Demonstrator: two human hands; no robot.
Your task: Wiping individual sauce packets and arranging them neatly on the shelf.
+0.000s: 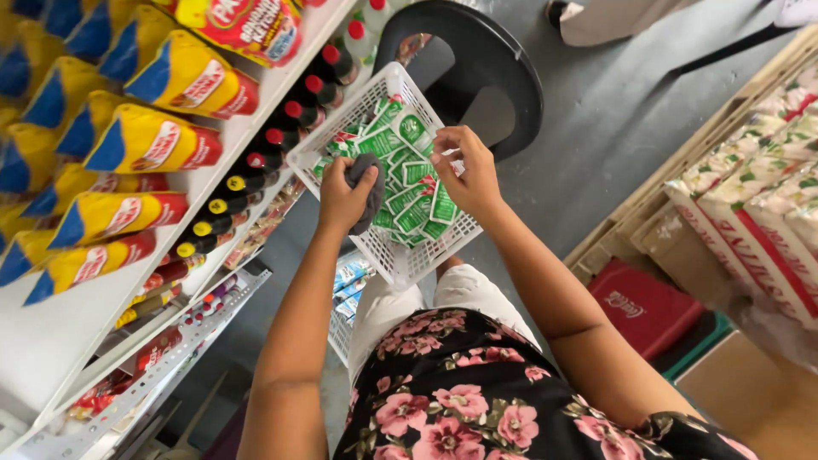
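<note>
Nearest the camera was the person's floral dress, black with pink flowers, and from it both bare arms reached forward. The left hand was closed around a dark grey cloth, bunched in the fist and hanging over the near part of a white plastic basket. The right hand was pinched on the top edge of a green sachet, thumb and fingers shut on it, the sachet hanging just inside the basket's right side. The basket was a shallow, rectangular tray with lattice walls, tilted and resting on the person's lap, and it was filled with many small green and white sachets, some with a touch of red, lying loosely over one another. Just beyond the basket stood a round black stool on the grey floor. To the left, white shelves carried rows of yellow and blue packets and, lower down, dark bottles with red and yellow caps. To the right, stacked bags sat in cardboard boxes.
</note>
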